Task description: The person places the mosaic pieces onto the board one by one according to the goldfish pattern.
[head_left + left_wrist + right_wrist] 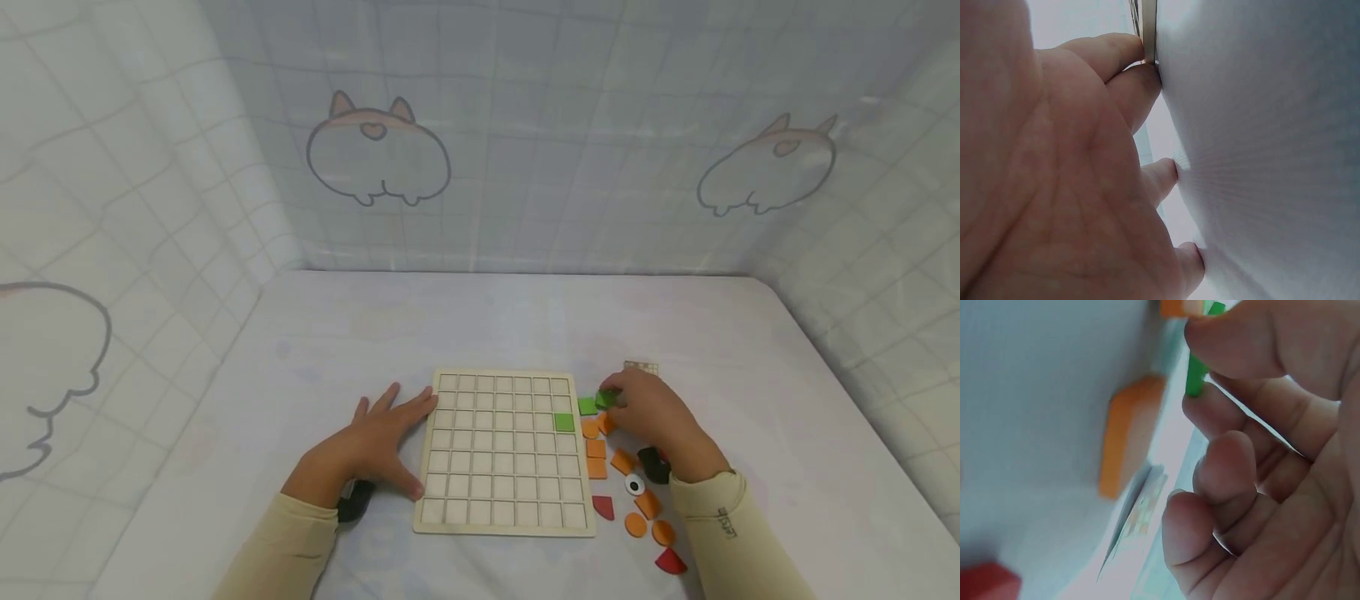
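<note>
A pale wooden grid board (504,531) lies flat on the white table, with one green square tile (564,422) in a cell near its right side. My left hand (367,446) has its fingers spread, with thumb and fingertips at the board's left edge. In the left wrist view, fingertips (1132,47) touch the board's side. Just right of the board, my right hand (656,412) pinches a green tile (1196,375) between thumb and finger. Another green tile (587,407) lies beside the board, partly under the held one in the head view.
Orange tiles (596,448), orange discs (636,524), red wedges (671,562) and a black-and-white eye disc (634,485) lie loose along the board's right side. Behind my right hand is a small patterned card (642,367). Fabric walls surround the table (517,321).
</note>
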`<state>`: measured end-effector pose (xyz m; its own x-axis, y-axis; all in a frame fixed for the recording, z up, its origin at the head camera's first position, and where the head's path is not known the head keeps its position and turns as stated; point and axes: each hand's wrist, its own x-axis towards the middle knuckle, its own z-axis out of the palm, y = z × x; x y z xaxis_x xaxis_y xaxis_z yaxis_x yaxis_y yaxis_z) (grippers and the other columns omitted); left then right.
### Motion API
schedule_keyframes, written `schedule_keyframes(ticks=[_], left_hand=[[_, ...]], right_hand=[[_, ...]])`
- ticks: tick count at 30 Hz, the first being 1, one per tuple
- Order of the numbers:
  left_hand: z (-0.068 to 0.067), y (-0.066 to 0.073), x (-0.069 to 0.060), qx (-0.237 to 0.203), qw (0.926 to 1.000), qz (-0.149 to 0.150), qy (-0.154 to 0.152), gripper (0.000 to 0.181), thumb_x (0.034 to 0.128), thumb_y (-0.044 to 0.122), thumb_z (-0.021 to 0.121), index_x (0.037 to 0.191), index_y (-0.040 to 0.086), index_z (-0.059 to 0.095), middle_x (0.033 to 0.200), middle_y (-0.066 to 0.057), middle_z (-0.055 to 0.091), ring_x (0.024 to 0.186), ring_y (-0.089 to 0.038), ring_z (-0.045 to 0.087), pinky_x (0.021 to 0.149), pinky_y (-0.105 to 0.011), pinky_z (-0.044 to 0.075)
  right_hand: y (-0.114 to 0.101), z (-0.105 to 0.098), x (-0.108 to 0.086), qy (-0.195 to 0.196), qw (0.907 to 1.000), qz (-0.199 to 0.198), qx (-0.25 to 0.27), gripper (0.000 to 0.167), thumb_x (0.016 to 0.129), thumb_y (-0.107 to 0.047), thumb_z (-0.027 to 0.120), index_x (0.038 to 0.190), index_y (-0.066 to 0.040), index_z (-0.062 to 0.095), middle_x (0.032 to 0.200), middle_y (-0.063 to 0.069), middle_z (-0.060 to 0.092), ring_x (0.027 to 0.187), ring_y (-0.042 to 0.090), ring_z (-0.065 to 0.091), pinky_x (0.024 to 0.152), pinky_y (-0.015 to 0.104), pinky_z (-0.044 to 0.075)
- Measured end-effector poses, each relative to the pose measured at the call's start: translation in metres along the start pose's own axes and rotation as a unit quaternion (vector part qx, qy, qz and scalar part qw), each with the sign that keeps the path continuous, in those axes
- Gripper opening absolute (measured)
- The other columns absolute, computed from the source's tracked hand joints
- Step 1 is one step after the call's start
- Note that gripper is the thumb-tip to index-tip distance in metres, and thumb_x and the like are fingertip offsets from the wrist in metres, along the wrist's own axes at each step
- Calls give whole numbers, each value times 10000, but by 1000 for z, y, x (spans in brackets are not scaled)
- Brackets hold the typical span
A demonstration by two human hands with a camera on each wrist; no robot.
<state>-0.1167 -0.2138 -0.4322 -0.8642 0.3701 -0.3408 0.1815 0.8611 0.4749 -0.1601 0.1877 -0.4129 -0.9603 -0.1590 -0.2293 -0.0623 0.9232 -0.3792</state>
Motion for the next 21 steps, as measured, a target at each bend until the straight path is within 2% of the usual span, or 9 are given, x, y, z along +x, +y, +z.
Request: schedule_keyframes(ticks=[8, 13, 16, 21], left_hand=[[0, -1, 0, 53, 10000, 8, 4, 1334, 506, 530, 973, 1619, 272, 284, 1708, 87, 169, 1586, -383, -39, 1193, -716, -68], [-2, 0, -2, 116, 9999, -15, 43, 1330, 511, 528, 973, 1619, 275, 283, 1707, 88, 168, 1587, -380, -35, 1197, -715, -58], [-2, 1, -3, 78, 10000, -18, 37, 1318, 519, 510, 976, 1618, 267, 290, 1707, 84, 172, 1587, -381, -36, 1197, -713, -61], [0, 3, -5, 32, 10000, 40, 28, 1308, 522, 512, 974, 1615, 261, 299, 1704, 87, 179, 1587, -380, -32, 1198, -713, -62]], right_hand=[[-22, -2, -10, 122, 9985, -485, 239, 333, 857, -84, 658, 1183, -108, 722, 1214, 87, 677, 1077, 279, 596, 934, 502, 524], [-37, 2, -9, 227, 9938, -1065, 238, 286, 882, -117, 682, 1164, -131, 728, 1192, 37, 687, 1073, 241, 620, 996, 548, 495], [-46, 7, -4, 57, 9904, -1358, 240, 247, 894, -95, 690, 1133, -135, 739, 1167, 18, 691, 1079, 224, 622, 1004, 516, 502], [-58, 14, 5, -299, 9887, -1469, -8, 257, 886, -50, 687, 1122, -133, 749, 1163, 9, 690, 1103, 215, 616, 986, 439, 521]])
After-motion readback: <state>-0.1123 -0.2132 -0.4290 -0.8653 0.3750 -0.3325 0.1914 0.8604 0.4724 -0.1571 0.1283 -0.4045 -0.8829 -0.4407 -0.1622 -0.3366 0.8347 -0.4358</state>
